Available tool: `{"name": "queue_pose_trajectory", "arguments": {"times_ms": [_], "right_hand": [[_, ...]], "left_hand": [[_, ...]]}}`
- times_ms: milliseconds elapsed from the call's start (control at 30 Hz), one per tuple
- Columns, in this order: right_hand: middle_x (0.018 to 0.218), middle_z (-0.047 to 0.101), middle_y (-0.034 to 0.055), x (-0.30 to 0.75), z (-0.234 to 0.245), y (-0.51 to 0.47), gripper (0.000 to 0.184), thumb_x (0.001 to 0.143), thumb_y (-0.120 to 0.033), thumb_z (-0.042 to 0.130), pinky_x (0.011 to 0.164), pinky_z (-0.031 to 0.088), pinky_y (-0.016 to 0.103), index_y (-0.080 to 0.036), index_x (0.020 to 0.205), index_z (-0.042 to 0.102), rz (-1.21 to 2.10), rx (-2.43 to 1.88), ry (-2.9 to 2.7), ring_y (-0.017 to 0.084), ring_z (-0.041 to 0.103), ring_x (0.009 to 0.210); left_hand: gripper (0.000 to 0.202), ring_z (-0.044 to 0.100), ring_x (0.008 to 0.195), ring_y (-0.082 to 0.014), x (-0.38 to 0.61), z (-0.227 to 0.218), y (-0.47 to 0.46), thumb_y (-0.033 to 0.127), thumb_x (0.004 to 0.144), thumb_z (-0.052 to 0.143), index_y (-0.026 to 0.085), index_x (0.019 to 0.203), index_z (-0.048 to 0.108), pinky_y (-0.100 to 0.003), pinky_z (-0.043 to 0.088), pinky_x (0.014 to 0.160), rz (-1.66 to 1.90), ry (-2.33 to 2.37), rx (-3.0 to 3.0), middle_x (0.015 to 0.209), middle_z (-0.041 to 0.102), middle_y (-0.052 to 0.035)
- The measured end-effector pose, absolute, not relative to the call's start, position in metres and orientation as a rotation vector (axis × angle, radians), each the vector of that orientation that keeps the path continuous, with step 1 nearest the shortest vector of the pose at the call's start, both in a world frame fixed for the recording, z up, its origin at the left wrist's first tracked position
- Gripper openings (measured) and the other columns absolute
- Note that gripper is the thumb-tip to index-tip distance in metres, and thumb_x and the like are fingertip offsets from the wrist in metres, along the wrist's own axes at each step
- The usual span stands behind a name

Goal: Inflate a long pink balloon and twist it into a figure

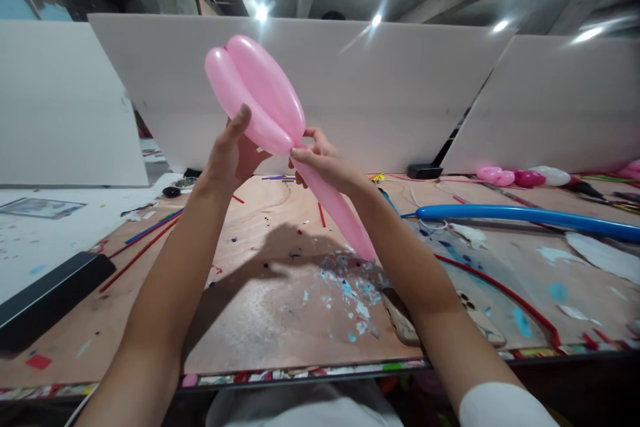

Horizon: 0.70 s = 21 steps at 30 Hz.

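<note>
Held up in front of me is a long pink balloon [260, 97], folded into two side-by-side lobes at the top with a straight tail running down to the right. My left hand [233, 153] grips the base of the lobes, thumb up against them. My right hand [320, 163] pinches the balloon at the twist where the tail begins, fingers curled round it. Both hands hover above the wooden table [280, 320].
A long blue balloon [525, 217] lies across the table at right. Small pink and white balloons [520, 177] sit at the back right. Thin uninflated balloons [150, 237] lie at left, a phone [400, 317] under my right forearm, a black bar [45, 297] at far left. White boards [380, 87] stand behind.
</note>
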State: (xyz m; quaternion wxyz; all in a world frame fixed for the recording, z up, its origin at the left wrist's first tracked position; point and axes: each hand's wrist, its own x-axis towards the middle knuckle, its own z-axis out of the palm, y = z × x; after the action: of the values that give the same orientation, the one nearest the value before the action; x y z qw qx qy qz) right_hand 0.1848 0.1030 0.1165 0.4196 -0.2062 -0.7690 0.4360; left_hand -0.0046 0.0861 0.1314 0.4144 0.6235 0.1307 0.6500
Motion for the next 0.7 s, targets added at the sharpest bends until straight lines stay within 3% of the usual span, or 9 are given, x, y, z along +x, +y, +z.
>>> {"name": "queue_pose_trajectory", "arguments": {"times_ms": [133, 233, 367, 433, 567, 700], "right_hand": [[0.090, 0.062, 0.0019, 0.187, 0.115, 0.104, 0.057, 0.083, -0.057, 0.069, 0.058, 0.055, 0.028, -0.024, 0.118, 0.039, 1.055, -0.627, -2.031, 0.015, 0.065, 0.070], [0.094, 0.063, 0.0033, 0.189, 0.115, 0.103, 0.062, 0.081, -0.060, 0.070, 0.056, 0.055, 0.027, -0.023, 0.123, 0.043, 0.983, -0.726, -2.161, 0.016, 0.066, 0.071], [0.096, 0.064, 0.0055, 0.194, 0.114, 0.110, 0.055, 0.084, -0.063, 0.064, 0.055, 0.054, 0.028, -0.021, 0.118, 0.053, 0.857, -0.745, -2.278, 0.015, 0.064, 0.068], [0.099, 0.065, 0.0078, 0.196, 0.112, 0.117, 0.060, 0.084, -0.065, 0.063, 0.062, 0.056, 0.031, -0.020, 0.123, 0.054, 0.727, -0.791, -2.266, 0.017, 0.065, 0.074], [0.122, 0.062, 0.0140, 0.197, 0.112, 0.126, 0.079, 0.085, -0.067, 0.061, 0.085, 0.057, 0.040, -0.022, 0.146, 0.038, 0.546, -0.724, -2.047, 0.023, 0.066, 0.100], [0.146, 0.050, 0.0110, 0.188, 0.117, 0.110, 0.066, 0.097, -0.065, 0.037, 0.107, 0.047, 0.048, -0.029, 0.152, 0.032, 0.363, -0.487, -1.936, 0.026, 0.052, 0.131]], "left_hand": [[0.067, 0.044, 0.139, -0.0355, -0.009, 0.130, 0.092, 0.066, 0.073, 0.070, 0.023, 0.124, 0.063, -0.048, 0.045, 0.111, 1.690, 0.304, 1.557, 0.128, 0.066, -0.0102], [0.060, 0.042, 0.142, -0.0316, -0.015, 0.129, 0.099, 0.060, 0.074, 0.074, 0.028, 0.123, 0.063, -0.043, 0.045, 0.112, 1.811, 0.283, 1.508, 0.134, 0.063, -0.0068], [0.053, 0.041, 0.143, -0.0283, -0.025, 0.125, 0.111, 0.057, 0.075, 0.075, 0.033, 0.120, 0.064, -0.040, 0.048, 0.109, 1.908, 0.276, 1.469, 0.139, 0.060, -0.0029], [0.056, 0.044, 0.141, -0.0301, -0.027, 0.123, 0.114, 0.059, 0.074, 0.075, 0.028, 0.119, 0.064, -0.040, 0.050, 0.106, 1.882, 0.295, 1.506, 0.136, 0.062, -0.0069], [0.063, 0.055, 0.130, -0.0347, -0.023, 0.122, 0.107, 0.056, 0.070, 0.080, 0.019, 0.118, 0.064, -0.045, 0.052, 0.102, 1.673, 0.357, 1.657, 0.120, 0.069, -0.0146], [0.069, 0.064, 0.117, -0.0377, -0.007, 0.124, 0.090, 0.049, 0.066, 0.085, 0.017, 0.122, 0.062, -0.050, 0.053, 0.100, 1.452, 0.388, 1.765, 0.108, 0.073, -0.0148]]}}
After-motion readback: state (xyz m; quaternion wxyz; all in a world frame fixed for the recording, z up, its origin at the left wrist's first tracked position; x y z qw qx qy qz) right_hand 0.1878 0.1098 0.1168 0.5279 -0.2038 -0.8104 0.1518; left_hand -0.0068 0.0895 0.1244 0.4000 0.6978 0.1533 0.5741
